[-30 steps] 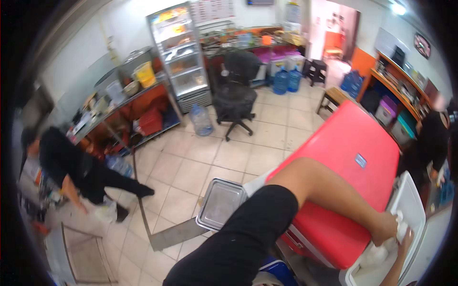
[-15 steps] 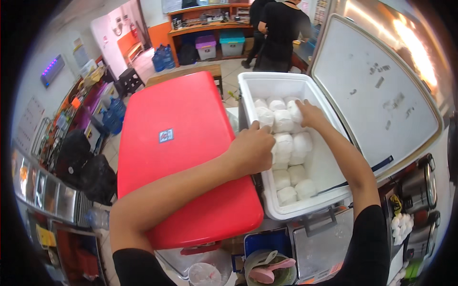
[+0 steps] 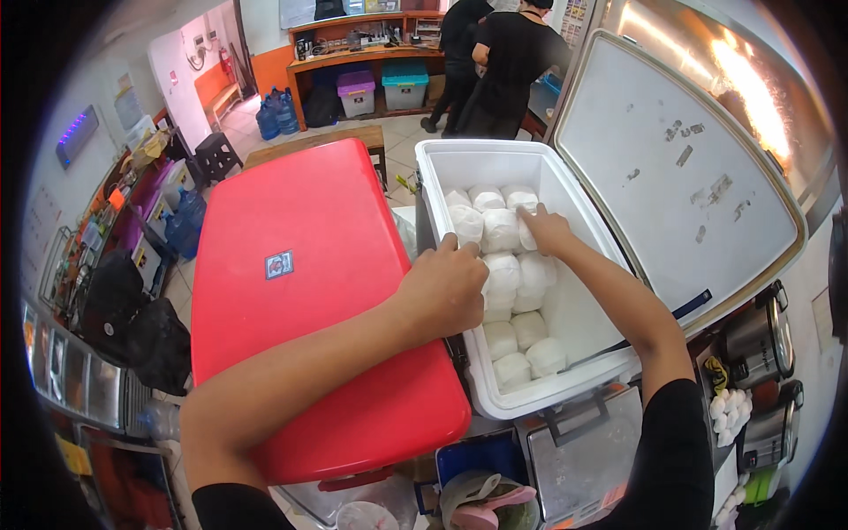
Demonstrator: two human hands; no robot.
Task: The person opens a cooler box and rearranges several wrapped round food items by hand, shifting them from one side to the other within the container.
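Note:
An open white cooler [image 3: 572, 181] holds several rounded white bundles [image 3: 500, 229] in rows and layers, its lid [image 3: 671, 185] raised at the right. My right hand [image 3: 546, 231] has its fingers curled on a bundle at the cooler's upper right. My left hand [image 3: 446, 287] is closed at the cooler's left side, beside the bundles; its fingertips and whatever they hold are hidden. My left forearm lies over a closed red cooler lid [image 3: 300, 221] to the left of the white cooler.
Two people in black [image 3: 503, 75] stand beyond, by an orange counter with storage bins [image 3: 404, 86]. Below are a lidded metal container [image 3: 579, 459] and a bowl with pink utensils [image 3: 490, 503]. Steel pots [image 3: 758, 340] stand right; water jugs [image 3: 183, 225] and a black chair [image 3: 132, 327] left.
Since a second ago the view has swung right to face both coolers and both my hands. Over the last half second my hands have stayed at the bundles, with little change.

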